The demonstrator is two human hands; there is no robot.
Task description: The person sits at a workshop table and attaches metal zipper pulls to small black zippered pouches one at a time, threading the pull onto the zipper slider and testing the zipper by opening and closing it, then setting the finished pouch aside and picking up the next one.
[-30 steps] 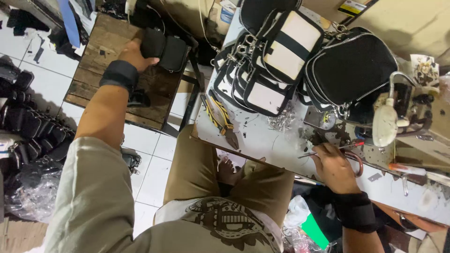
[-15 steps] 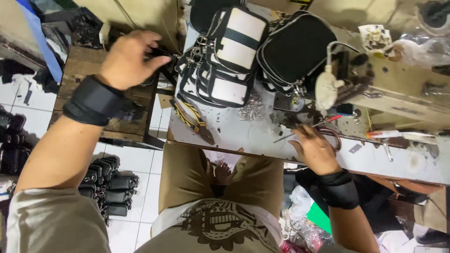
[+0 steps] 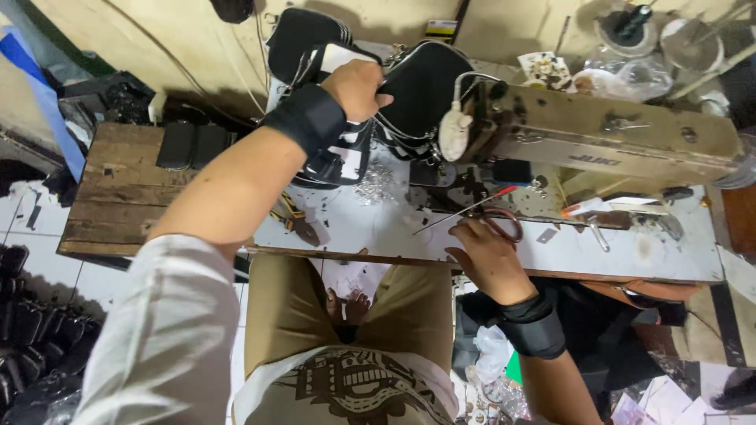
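My left hand is raised over the back of the white worktable and grips the top of a black-and-white striped bag. A second black bag leans beside it against the wall. My right hand rests flat at the table's front edge, its fingers on a pair of scissors with brown handles and long thin blades pointing left. A beige sewing machine stands just behind the scissors. Both wrists wear black wrist bands.
A wooden bench at the left carries two black pouches. Metal bits are scattered on the table. Several black bags are stacked on the tiled floor at lower left. Spool stands sit behind the machine.
My left hand swung from the wooden bench on the left across to the bags and closed on the striped one. My right hand stayed at the scissors. The view shifted right.
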